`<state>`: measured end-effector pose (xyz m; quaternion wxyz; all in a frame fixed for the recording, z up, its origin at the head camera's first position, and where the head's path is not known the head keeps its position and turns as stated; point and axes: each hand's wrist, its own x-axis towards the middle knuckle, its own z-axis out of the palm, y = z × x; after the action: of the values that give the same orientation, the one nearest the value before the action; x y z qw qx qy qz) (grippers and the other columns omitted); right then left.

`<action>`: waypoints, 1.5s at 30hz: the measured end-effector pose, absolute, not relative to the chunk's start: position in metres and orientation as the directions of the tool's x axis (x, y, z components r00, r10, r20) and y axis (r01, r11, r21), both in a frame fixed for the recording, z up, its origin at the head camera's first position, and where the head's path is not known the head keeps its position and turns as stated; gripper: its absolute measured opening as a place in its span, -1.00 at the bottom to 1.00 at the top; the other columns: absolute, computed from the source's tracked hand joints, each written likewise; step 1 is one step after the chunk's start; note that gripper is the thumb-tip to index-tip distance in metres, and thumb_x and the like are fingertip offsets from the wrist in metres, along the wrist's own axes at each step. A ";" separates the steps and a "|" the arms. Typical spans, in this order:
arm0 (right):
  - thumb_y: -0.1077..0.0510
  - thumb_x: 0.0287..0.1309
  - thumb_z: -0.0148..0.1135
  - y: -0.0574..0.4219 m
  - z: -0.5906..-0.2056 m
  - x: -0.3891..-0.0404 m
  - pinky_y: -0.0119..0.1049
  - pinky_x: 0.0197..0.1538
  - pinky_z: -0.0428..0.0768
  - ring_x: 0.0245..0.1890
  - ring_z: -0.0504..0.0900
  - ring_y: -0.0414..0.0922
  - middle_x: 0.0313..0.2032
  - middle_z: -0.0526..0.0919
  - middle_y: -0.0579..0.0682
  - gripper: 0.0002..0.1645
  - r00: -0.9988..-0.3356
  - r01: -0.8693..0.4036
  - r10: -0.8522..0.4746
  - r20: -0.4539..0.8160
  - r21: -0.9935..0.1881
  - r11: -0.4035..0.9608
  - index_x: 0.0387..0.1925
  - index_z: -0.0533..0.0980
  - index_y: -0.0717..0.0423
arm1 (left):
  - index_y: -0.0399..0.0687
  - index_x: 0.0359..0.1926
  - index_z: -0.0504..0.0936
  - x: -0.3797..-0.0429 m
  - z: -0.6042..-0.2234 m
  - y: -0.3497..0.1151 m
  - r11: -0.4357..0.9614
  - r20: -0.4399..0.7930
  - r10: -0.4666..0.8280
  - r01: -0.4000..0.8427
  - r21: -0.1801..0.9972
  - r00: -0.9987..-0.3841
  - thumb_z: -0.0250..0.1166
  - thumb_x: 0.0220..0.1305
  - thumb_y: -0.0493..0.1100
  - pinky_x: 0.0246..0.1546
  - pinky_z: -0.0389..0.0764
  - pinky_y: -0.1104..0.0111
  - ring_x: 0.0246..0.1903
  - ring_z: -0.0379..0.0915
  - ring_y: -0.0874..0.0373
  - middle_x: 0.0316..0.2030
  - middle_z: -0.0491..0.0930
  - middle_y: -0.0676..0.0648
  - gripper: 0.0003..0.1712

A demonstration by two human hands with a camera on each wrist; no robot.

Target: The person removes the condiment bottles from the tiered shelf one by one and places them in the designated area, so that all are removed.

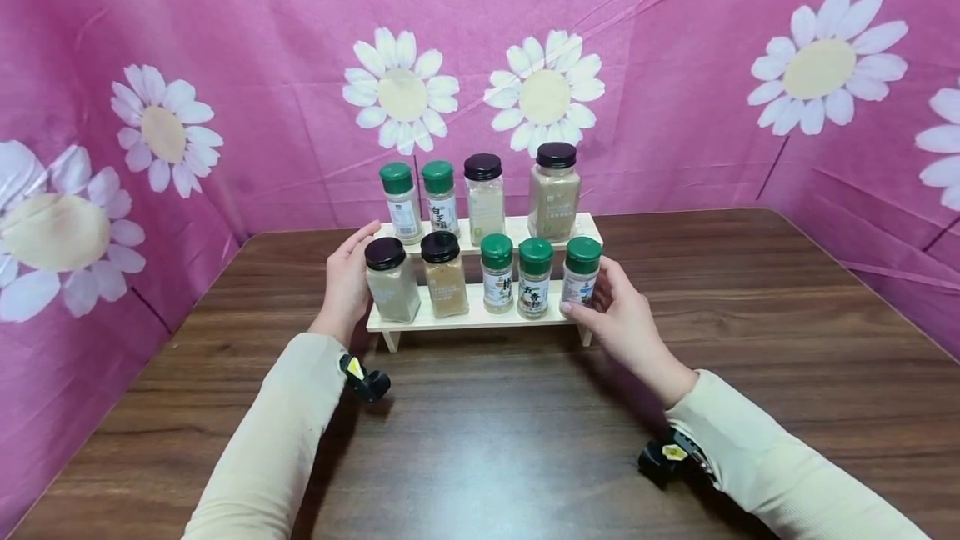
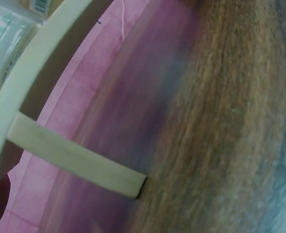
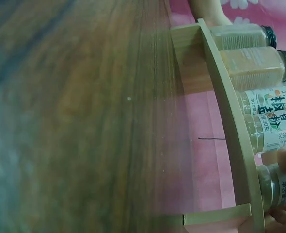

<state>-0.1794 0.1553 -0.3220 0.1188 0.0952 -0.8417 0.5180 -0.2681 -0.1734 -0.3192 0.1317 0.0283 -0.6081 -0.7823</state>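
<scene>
A two-tier pale wooden rack (image 1: pixel 480 323) stands on the table with spice jars on both tiers. My right hand (image 1: pixel 630 323) pinches a small green-capped spice jar (image 1: pixel 581 273) at the right end of the lower tier. In the right wrist view, thumb and fingers lie on either side of that jar (image 3: pixel 270 187). On the other side, my left hand (image 1: pixel 347 286) is at the rack's left end with its fingers extended, beside a square black-capped jar (image 1: pixel 393 290); whether it touches the rack is hidden. The left wrist view shows the rack's leg (image 2: pixel 80 155).
Also on the lower tier are a black-capped jar (image 1: pixel 445 282) and two green-capped jars, one a five-spice jar (image 1: pixel 534 282). Four-sided and round jars, including a tall black-capped jar (image 1: pixel 555 198), fill the upper tier. A pink daisy-print cloth (image 1: pixel 285 107) hangs behind the brown table (image 1: pixel 480 440).
</scene>
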 end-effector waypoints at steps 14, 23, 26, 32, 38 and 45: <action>0.33 -0.04 0.32 0.149 -0.316 -0.172 -0.08 0.04 0.52 -0.06 0.54 0.10 -0.07 0.55 0.32 -0.25 -0.964 -0.208 0.051 0.261 -0.860 0.467 0.20 0.20 0.21 | -0.28 0.20 0.41 -0.266 -0.335 -0.170 -0.282 0.138 -0.292 0.223 0.933 -0.946 -0.01 0.34 -0.27 -0.13 0.50 0.56 -0.27 0.48 0.38 -0.10 0.54 0.08 -0.57; 0.28 -0.05 0.34 0.158 -0.307 -0.177 -0.62 -0.18 0.45 -0.15 0.53 -0.07 -0.09 0.57 0.24 -0.25 -0.942 -0.238 0.096 0.321 -0.843 0.482 0.19 0.22 0.18 | -0.28 0.20 0.41 -0.266 -0.332 -0.169 -0.278 0.145 -0.286 0.227 0.934 -0.947 -0.02 0.35 -0.27 -0.14 0.49 0.57 -0.28 0.48 0.39 0.03 0.50 -0.06 -0.57; 0.27 -0.06 0.36 0.161 -0.305 -0.178 -0.65 -0.21 0.45 -0.22 0.51 -0.22 -0.10 0.57 0.20 -0.25 -0.930 -0.259 0.113 0.350 -0.842 0.473 0.18 0.23 0.17 | -0.28 0.20 0.41 -0.266 -0.332 -0.169 -0.278 0.144 -0.289 0.227 0.933 -0.947 -0.02 0.35 -0.27 -0.15 0.49 0.57 -0.28 0.48 0.39 -0.10 0.55 0.07 -0.58; 0.24 -0.08 0.38 0.166 -0.300 -0.181 -0.63 -0.24 0.45 -0.31 0.46 -0.36 -0.18 0.53 0.11 -0.22 -0.908 -0.277 0.161 0.386 -0.844 0.459 0.20 0.25 0.11 | -0.28 0.20 0.41 -0.265 -0.331 -0.168 -0.273 0.156 -0.281 0.234 0.933 -0.947 -0.02 0.35 -0.25 -0.16 0.49 0.57 -0.29 0.48 0.39 -0.25 0.57 0.21 -0.57; 0.26 -0.10 0.38 0.172 -0.295 -0.190 -0.60 -0.27 0.44 -0.33 0.45 -0.34 -0.24 0.49 0.01 -0.21 -0.888 -0.295 0.204 0.413 -0.850 0.437 0.21 0.26 0.06 | -0.30 0.20 0.40 -0.266 -0.328 -0.168 -0.286 0.167 -0.279 0.247 0.926 -0.946 -0.02 0.35 -0.26 -0.14 0.49 0.57 -0.28 0.48 0.39 -0.22 0.58 0.18 -0.57; 0.31 -0.13 0.37 0.182 -0.302 -0.207 -0.58 -0.29 0.44 -0.37 0.45 -0.32 -0.33 0.43 -0.11 -0.22 -0.849 -0.323 0.269 0.456 -0.849 0.419 0.19 0.29 0.08 | -0.28 0.20 0.41 -0.267 -0.327 -0.167 -0.286 0.155 -0.282 0.237 0.928 -0.947 -0.02 0.36 -0.25 -0.12 0.49 0.57 -0.25 0.47 0.38 -0.13 0.56 0.11 -0.57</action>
<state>-0.2070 0.1821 -0.3017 0.2747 0.0169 -0.7962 0.5388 -0.2670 -0.1671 -0.3272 0.1619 0.0194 -0.5753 -0.8015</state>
